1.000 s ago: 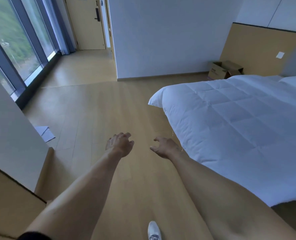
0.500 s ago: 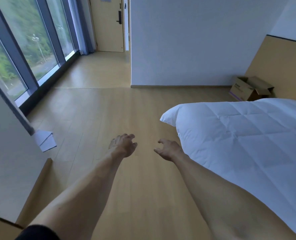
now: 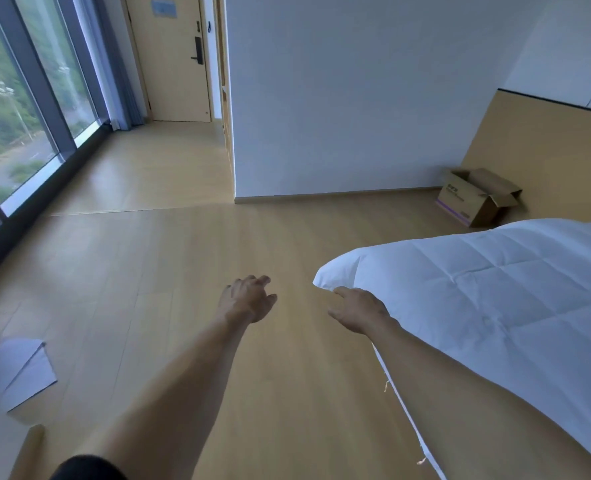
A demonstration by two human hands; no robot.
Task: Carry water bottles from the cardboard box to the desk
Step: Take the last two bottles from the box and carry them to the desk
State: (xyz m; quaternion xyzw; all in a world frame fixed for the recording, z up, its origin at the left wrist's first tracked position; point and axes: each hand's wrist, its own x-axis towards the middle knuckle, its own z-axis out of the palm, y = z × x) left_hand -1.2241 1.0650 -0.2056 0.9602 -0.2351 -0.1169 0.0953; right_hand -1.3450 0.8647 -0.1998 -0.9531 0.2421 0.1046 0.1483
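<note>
- Head view: both bare forearms reach forward over a light wooden floor, and neither hand carries anything.
- The left hand hangs palm down above the floor, its fingers loosely curled and slightly apart, gripping nothing.
- The right hand is also palm down with relaxed, loosely bent fingers; it is just beside the near-left corner of the bed's white quilt, and whether it touches the fabric cannot be told.
- The quilt covers the bed on the right side of the scene, and the right forearm runs along its left edge.
- The cardboard box stands on the floor at the far right, against a tan wooden wall panel and just beyond the far edge of the bed. Its top flaps are open; what is inside cannot be seen from here.
- No water bottles or desk show in this view.
- A white wall fills the far middle, with a baseboard along the floor.
- To the far left, a short passage leads to a wooden door with a dark handle.
- Tall windows with dark frames run down the left side, with greenery blurred outside.
- Folded white sheets of paper lie on the floor at the near left.
- A dark sleeve edge shows at the bottom on the left arm.
</note>
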